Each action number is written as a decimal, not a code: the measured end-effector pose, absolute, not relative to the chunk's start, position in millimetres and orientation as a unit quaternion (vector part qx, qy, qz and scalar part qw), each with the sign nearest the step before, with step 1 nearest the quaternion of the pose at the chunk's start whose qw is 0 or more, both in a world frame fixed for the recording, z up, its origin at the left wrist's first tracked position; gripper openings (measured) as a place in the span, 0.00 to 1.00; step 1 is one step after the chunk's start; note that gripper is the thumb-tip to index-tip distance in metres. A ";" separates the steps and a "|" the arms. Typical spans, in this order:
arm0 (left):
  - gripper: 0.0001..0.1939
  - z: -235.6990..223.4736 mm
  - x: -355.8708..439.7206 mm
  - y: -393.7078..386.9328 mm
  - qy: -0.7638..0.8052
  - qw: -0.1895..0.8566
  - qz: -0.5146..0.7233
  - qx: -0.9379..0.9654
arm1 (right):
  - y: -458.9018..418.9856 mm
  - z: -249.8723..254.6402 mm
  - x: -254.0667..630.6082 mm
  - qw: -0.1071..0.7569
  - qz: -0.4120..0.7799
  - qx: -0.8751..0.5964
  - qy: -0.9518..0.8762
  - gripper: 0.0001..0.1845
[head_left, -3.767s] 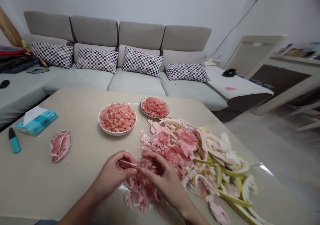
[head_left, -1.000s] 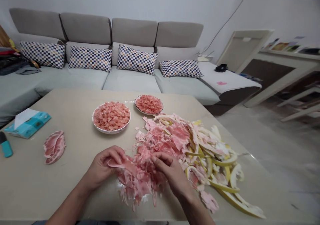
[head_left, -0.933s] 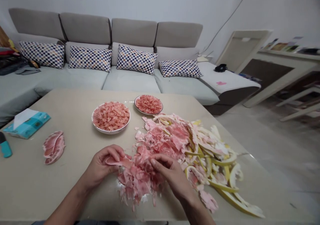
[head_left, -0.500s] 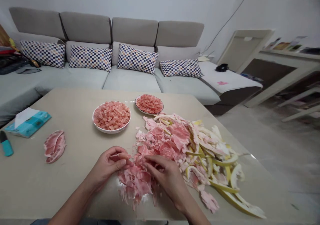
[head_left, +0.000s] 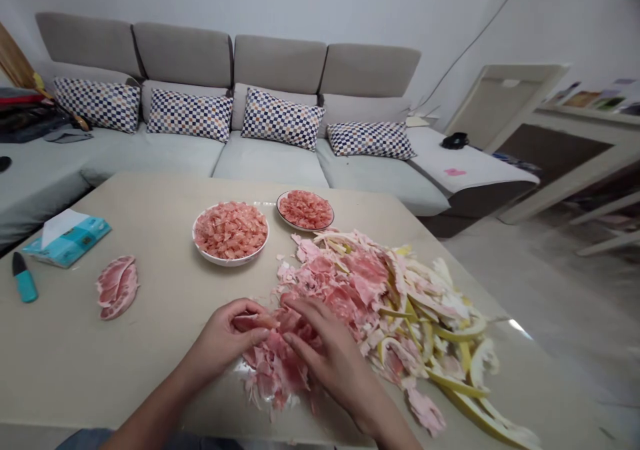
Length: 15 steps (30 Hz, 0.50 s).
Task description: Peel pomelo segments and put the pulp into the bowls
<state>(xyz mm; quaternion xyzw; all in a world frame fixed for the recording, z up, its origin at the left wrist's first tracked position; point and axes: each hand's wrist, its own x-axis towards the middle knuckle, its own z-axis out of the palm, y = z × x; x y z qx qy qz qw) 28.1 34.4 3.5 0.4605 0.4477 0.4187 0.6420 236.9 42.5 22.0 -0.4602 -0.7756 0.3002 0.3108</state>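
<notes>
My left hand [head_left: 227, 337] is closed around a small pink pomelo segment [head_left: 256, 321], pinched between thumb and curled fingers. To its right, my right hand [head_left: 333, 353] has its thumb and fingers apart, with the fingertips close to the segment's end; whether they touch it I cannot tell. Beneath both hands lies a pile of torn pink pomelo membrane [head_left: 283, 370]. Beyond them, a white bowl [head_left: 230, 261] is heaped with peeled pomelo flesh [head_left: 233, 229]. A dark-rimmed plate [head_left: 313, 228] of more flesh stands behind it. An unpeeled pomelo piece [head_left: 117, 287] rests on the left.
Yellow-green pomelo rind [head_left: 457, 387] and white pith spread over the right side of the table [head_left: 165, 370]. At the far left lie a turquoise-handled knife [head_left: 25, 283] and a blue tissue pack [head_left: 70, 240]. A grey sofa [head_left: 270, 160] with checked cushions runs behind the table.
My right hand's thumb and fingers have spread from a pinch and moved nearer my left hand. My left hand still grips the segment. The view has shifted slightly left.
</notes>
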 end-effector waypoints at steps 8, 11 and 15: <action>0.12 5.7 33.6 32.1 0.464 0.637 0.395 0.472 | 43.3 23.2 215.7 0.364 0.407 -0.429 -0.720 0.10; 0.11 6.9 33.5 31.7 0.471 0.639 0.388 0.468 | 45.0 22.2 213.3 0.353 0.472 -0.436 -0.681 0.07; 0.09 7.6 31.5 30.9 0.458 0.639 0.383 0.484 | 46.9 20.6 216.4 0.338 0.565 -0.429 -0.618 0.11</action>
